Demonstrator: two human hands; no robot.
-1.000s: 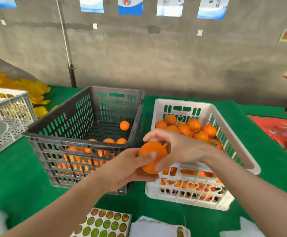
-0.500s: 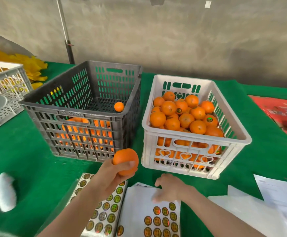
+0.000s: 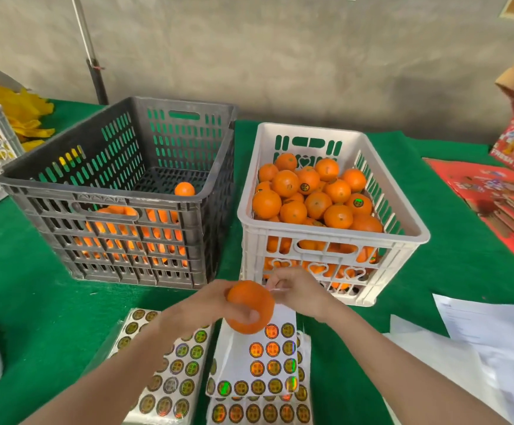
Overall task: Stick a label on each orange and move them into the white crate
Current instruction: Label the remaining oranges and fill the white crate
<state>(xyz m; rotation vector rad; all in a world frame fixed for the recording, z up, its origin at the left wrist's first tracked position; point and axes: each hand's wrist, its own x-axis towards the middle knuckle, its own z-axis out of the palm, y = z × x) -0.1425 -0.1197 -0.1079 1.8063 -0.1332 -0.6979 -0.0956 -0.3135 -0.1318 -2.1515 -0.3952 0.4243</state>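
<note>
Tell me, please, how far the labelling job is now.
Done: the white crate is heaped with oranges, several showing labels. In hand: the left hand holds one orange above the label sheets; the right hand beside it seems to pinch a label, though blurred. Left: stick it, move that orange over, then the fruit in the dark crate.

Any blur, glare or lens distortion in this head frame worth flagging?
Head view: right hand motion-blurred; held orange slightly soft; holographic label sheets glint in patches; wide-angle lens splays the white crate walls; lighting even, shadows soft.
</note>
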